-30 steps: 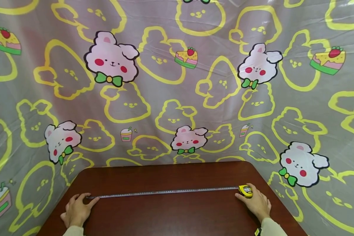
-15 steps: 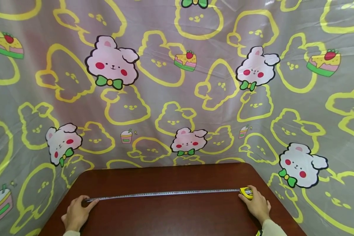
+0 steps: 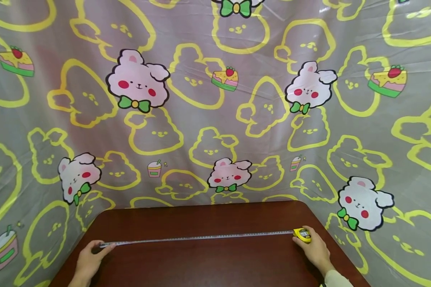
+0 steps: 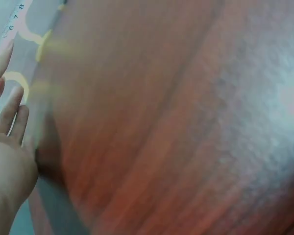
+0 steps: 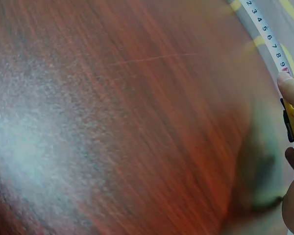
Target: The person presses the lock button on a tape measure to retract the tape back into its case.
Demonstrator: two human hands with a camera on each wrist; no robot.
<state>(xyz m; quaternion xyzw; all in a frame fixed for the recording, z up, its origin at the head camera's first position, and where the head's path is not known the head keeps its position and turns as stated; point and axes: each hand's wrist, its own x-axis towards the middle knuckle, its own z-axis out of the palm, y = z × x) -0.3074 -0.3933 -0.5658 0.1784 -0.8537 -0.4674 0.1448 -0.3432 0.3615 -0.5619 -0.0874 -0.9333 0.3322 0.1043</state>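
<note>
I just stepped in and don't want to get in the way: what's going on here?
Someone has a yellow tape measure drawn out over a brown table. The right hand grips its case, and the left hand pinches the free end of the blade. The blade runs in a nearly straight line between the hands; whether it touches the table is hard to tell.

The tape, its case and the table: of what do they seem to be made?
Tape: perhaps painted thin steel, pale with dark marks; it runs straight, but plastic is possible. Case: probably hard plastic; bright yellow, rounded; finish unclear. Table: probably wood or laminate, glossy; reddish grain and glare show in the wrist views.
</note>
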